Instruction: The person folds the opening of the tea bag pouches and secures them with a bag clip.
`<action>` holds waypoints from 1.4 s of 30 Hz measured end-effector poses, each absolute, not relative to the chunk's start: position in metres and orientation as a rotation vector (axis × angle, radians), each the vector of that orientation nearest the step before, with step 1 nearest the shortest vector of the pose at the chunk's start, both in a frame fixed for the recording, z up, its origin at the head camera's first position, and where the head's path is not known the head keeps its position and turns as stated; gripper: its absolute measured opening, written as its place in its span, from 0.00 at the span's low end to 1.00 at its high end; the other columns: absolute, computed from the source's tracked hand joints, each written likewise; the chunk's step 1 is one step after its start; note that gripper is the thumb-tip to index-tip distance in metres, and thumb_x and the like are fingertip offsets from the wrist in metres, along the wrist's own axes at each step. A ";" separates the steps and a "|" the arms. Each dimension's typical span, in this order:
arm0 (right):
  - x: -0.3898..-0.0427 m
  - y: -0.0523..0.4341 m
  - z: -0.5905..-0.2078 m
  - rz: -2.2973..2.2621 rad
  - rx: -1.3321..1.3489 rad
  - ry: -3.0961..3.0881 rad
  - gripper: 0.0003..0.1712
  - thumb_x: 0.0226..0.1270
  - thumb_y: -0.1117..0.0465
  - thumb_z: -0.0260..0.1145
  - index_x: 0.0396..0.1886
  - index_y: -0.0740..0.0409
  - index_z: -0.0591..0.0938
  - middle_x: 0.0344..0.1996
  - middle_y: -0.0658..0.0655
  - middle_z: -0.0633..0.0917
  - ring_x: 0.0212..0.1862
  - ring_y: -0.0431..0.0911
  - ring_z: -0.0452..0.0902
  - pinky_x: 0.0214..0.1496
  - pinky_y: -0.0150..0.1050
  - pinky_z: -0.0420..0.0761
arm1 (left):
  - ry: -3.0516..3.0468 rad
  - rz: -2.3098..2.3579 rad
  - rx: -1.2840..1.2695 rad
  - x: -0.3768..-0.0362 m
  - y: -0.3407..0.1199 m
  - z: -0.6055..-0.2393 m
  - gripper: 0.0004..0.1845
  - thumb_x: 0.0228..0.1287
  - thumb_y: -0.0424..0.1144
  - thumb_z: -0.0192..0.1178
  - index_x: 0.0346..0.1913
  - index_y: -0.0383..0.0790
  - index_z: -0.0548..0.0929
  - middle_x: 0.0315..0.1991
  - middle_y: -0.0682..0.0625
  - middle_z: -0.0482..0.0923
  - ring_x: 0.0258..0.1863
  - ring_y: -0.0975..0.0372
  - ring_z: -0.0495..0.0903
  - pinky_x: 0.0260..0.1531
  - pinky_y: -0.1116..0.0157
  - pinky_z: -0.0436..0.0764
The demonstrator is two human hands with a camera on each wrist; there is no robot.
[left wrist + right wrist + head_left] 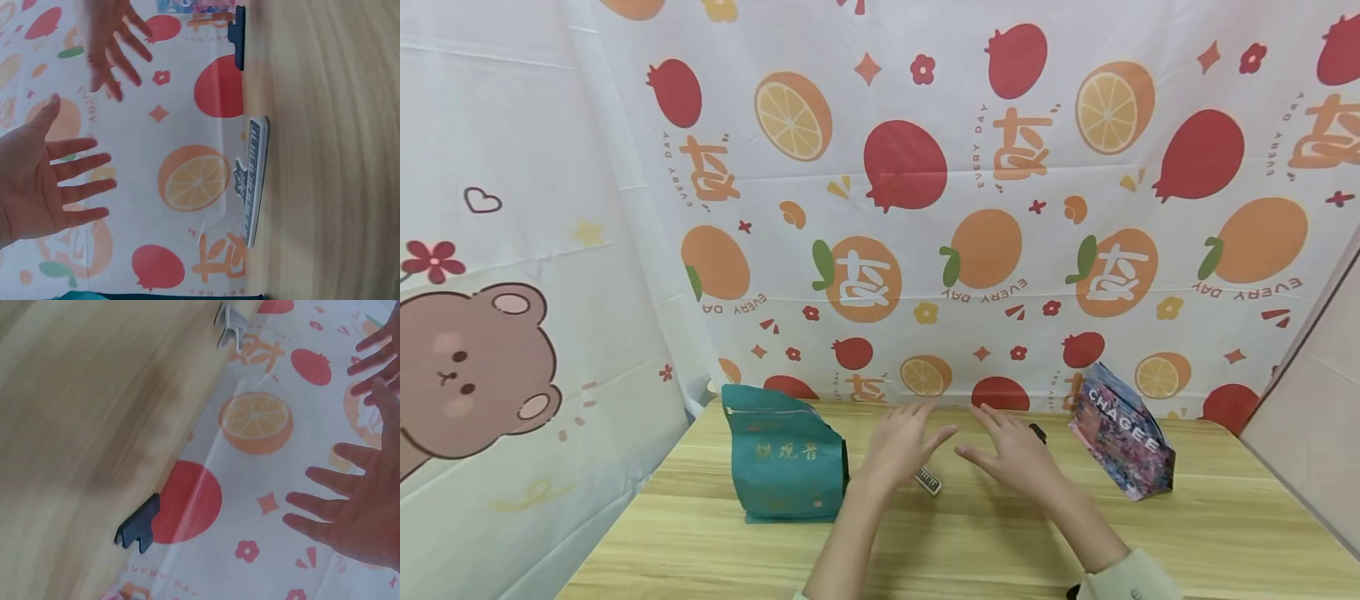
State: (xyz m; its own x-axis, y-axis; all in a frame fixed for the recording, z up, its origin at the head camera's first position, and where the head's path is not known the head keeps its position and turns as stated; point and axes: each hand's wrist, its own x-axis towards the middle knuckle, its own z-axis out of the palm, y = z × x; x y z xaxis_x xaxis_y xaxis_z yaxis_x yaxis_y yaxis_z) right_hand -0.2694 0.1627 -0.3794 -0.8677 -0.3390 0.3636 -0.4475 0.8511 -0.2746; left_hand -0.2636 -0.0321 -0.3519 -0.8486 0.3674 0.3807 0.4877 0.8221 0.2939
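Tea bag [786, 464] left, clips [928, 480] between hands – printed pouch [1122, 444] right, on table [1225, 533]

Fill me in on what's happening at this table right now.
A person holds both hands above a wooden table, fingers spread, gripping nothing. The left hand hovers over a pale bag clip; the right hand is near a dark clip. A teal bag lies left, a colourful bag right.

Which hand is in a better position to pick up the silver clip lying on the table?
Probably the left. In the head view, the silver clip lies just below the left hand, nearer to it than to the right hand. Both hands are open and empty.
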 end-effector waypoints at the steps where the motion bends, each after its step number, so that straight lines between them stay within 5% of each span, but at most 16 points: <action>1: -0.268 0.161 -0.379 0.522 0.594 -2.725 0.41 0.59 0.34 0.56 0.65 0.55 0.68 0.61 0.63 0.69 0.60 0.62 0.64 0.53 0.62 0.63 | -2.700 -0.576 -0.657 -0.263 -0.034 -0.350 0.29 0.65 0.58 0.49 0.60 0.40 0.73 0.55 0.46 0.74 0.56 0.53 0.71 0.53 0.54 0.68; 10: -0.265 0.145 -0.382 0.647 0.575 -2.684 0.28 0.60 0.44 0.63 0.54 0.55 0.78 0.55 0.57 0.76 0.56 0.55 0.70 0.50 0.56 0.71 | -2.756 -0.823 -0.646 -0.251 -0.061 -0.336 0.24 0.63 0.51 0.57 0.56 0.40 0.76 0.48 0.47 0.78 0.47 0.54 0.77 0.42 0.55 0.76; 23: -0.261 0.128 -0.385 0.824 0.665 -2.654 0.23 0.60 0.49 0.65 0.51 0.56 0.79 0.52 0.59 0.77 0.55 0.55 0.71 0.50 0.53 0.72 | -2.783 -1.009 -0.637 -0.239 -0.104 -0.325 0.03 0.62 0.32 0.59 0.37 0.38 0.81 0.33 0.52 0.79 0.35 0.58 0.78 0.34 0.61 0.77; 42: -0.255 0.100 -0.401 0.961 0.777 -2.632 0.24 0.59 0.53 0.67 0.53 0.58 0.77 0.53 0.61 0.75 0.53 0.55 0.72 0.51 0.52 0.71 | -2.844 -1.164 -0.478 -0.220 -0.152 -0.325 0.05 0.62 0.33 0.58 0.29 0.38 0.77 0.22 0.53 0.73 0.23 0.63 0.70 0.26 0.64 0.71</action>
